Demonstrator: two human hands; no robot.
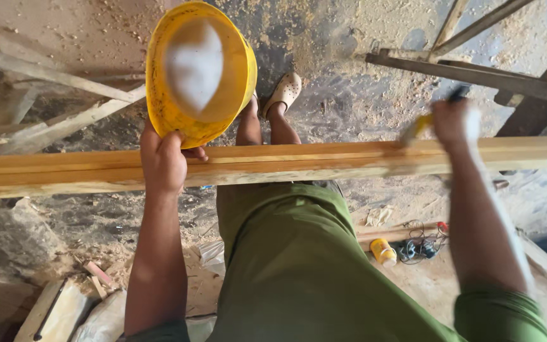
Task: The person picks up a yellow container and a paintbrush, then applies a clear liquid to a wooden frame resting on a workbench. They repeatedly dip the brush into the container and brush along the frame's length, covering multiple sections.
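Around: yellow can [382, 251] and cable tangle [420, 247] on a board below right; grey timbers [58, 101] upper left. I see the beam [286, 161] running left-right across the view. Left hand [163, 161] grips a yellow helmet [201, 73] against the beam. Right hand [454, 120], blurred, clenches a tool [416, 126] over the beam. Floor [343, 95]: concrete, sawdust-strewn.

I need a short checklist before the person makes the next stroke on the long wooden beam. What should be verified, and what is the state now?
1. Left hand steadies the wooden beam: ok, it lies on the top edge.
2. Yellow bowl held securely: ok, the left hand's fingers grip its rim.
3. Right hand grips its tool: cannot tell, it is blurred.
4. Feet clear of the beam: ok, they stand beyond it.
5. Floor footing: not ok, sawdust and loose slats lie about.
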